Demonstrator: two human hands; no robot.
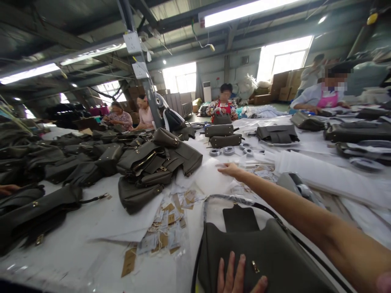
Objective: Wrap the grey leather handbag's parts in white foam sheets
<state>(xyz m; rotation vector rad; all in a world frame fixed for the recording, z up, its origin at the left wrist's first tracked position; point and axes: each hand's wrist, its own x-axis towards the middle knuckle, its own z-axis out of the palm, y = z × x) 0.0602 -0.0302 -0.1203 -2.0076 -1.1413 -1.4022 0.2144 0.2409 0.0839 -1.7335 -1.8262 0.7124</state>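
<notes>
A dark olive-grey handbag (259,252) lies in front of me, its flap tongue turned up and its strap looped around it. My left hand (240,276) rests on the bag's front with fingers spread, beside a small gold clasp (255,267). Stretched forward over the table, my right hand (230,169) has its fingers extended at a thin white sheet (210,179). Whether the fingertips touch that sheet is hard to tell. Paper hang tags with strings (166,228) are scattered left of the bag.
Piled dark bags (152,162) cover the left side. Rolled grey straps (228,150), a grey tape-dispenser-like object (295,185) and stacked white sheets (332,179) lie ahead and right. A post (149,89) rises behind. Several co-workers sit across the table; another person's hand (9,189) shows at far left.
</notes>
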